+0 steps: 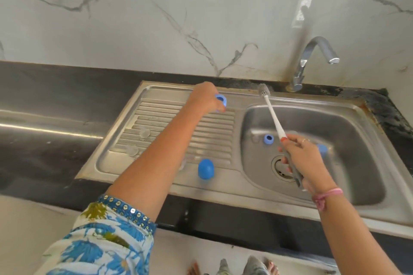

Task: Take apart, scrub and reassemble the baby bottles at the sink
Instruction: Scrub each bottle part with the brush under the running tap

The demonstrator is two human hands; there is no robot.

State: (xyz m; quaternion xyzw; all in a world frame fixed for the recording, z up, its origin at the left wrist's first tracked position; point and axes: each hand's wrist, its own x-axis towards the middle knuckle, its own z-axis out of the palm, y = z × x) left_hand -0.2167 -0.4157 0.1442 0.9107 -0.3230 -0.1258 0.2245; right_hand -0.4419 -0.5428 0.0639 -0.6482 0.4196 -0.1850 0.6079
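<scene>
Blue bottle ring [221, 100] pinched in left hand [206, 98], held over far edge of ribbed steel drainboard [214, 138]. Right hand [300, 158] grip curled round grey handle of bottle brush [271, 114], bristle head up near tap [312, 62], over sink basin [348, 123]. Second blue ring [268, 139] lies in basin; another blue piece [322, 148] behind right hand, blurred. Blue cap [206, 169] stands on drainboard near front edge; two clear teats [144, 133] [132, 150] lie on ribs further left. Black worktop [55, 96] surrounds sink.
</scene>
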